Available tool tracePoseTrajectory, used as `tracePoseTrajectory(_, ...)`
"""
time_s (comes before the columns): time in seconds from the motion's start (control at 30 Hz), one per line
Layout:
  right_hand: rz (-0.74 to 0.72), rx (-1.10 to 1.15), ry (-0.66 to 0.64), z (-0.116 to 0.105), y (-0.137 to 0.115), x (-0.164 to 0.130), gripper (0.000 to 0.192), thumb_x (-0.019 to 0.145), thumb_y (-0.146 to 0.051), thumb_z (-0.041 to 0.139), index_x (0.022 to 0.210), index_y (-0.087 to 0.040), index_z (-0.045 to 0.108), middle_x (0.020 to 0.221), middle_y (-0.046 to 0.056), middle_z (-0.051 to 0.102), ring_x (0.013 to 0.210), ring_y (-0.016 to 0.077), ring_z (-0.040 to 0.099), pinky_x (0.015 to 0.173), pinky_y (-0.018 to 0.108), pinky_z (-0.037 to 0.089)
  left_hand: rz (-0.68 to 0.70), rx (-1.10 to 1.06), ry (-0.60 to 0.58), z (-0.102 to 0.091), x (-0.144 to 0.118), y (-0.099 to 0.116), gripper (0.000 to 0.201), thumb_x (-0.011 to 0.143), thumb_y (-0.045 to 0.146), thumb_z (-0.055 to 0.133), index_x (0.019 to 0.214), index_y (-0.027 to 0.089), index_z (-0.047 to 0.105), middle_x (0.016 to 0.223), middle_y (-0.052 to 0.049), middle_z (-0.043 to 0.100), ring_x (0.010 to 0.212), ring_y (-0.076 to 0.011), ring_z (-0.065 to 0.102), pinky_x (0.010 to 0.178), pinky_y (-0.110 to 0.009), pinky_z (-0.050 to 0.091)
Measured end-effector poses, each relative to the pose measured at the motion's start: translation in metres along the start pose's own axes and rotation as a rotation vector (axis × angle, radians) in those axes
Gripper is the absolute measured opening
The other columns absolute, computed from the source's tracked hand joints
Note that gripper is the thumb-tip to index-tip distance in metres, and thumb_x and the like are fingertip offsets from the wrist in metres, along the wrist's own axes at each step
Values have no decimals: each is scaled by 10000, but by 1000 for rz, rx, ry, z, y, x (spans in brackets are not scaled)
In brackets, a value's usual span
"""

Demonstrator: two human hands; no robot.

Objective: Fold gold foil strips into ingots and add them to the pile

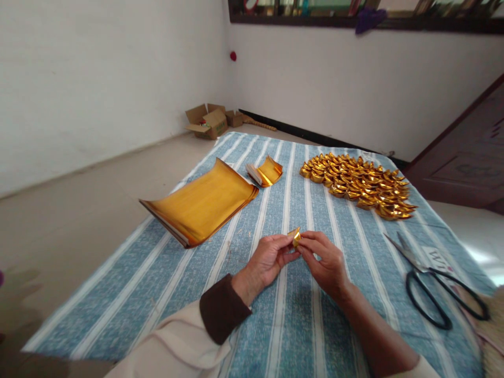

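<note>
Nearest the camera, the left hand (271, 260) and the right hand (325, 262) meet over the blue striped cloth (299, 325), both pinching a small piece of gold paper (295, 237) between their fingertips, so it sits in the air just above the cloth. To the right, black-handled scissors (433, 281) lie flat on the cloth, well apart from the hands. Farther out on the left rests a stack of gold sheets (200, 205), its edges curling up. Beyond it lies a smaller folded bundle of gold paper (265, 172), and to the right a spread pile of folded gold ingots (360, 185). At the far wall stands an open cardboard box (208, 122) on the floor.
</note>
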State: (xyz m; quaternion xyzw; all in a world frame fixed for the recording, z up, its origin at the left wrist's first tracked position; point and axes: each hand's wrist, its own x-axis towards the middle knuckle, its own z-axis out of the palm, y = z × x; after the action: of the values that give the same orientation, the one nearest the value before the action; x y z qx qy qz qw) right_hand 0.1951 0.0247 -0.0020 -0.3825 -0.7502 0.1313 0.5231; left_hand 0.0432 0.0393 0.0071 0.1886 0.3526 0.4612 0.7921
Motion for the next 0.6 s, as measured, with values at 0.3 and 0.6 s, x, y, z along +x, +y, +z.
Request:
tracePoseTrajectory(0.3,56,10,5,-2,2,-1,182,904,-171,607,1058,-198,699,963,79,694,884,175,676,758,295,581,0,-61,-11,-2,2,2,116,769,129,749,872,77,744,886,-89,705,799,-153,652,725,-265,565)
tracePoseTrajectory(0.6,202,-25,-8,-4,3,-5,163,912,-264,602,1008,-204,720,842,34,750,676,151,689,634,254,553,4,-65,-28,-8,5,0,130,771,149,756,887,90,741,910,-98,699,834,-167,652,756,-294,576)
